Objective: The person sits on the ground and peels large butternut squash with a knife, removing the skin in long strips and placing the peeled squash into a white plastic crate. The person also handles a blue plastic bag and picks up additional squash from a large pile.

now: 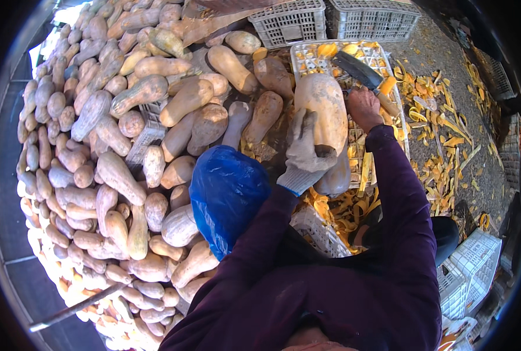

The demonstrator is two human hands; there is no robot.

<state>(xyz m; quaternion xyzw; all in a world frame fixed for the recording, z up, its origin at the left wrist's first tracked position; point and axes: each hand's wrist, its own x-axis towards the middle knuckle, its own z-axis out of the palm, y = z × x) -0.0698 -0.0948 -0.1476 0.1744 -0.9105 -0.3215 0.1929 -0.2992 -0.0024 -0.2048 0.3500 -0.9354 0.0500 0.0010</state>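
A large tan butternut squash (324, 103) is in front of me, its long side pointing away from me. My left hand (306, 145), in a grey knit glove, grips its near end. Bare and curled, my right hand (365, 107) is close to the squash's right side, around a small tool whose shape is mostly hidden. Just right of those fingers, a cleaver (359, 70) with a dark blade and wooden handle lies on an upturned white plastic crate (296, 55). Orange peel and squash pieces are scattered over that crate. Another squash (335, 175) is under my left wrist.
A big heap of squashes (120, 175) fills the left side. Blue plastic (229, 197) bulges beside my left forearm. Peel strips (440, 118) litter the ground at right. Plastic crates (289, 24) stand at the back, with stacked crates (475, 267) at lower right.
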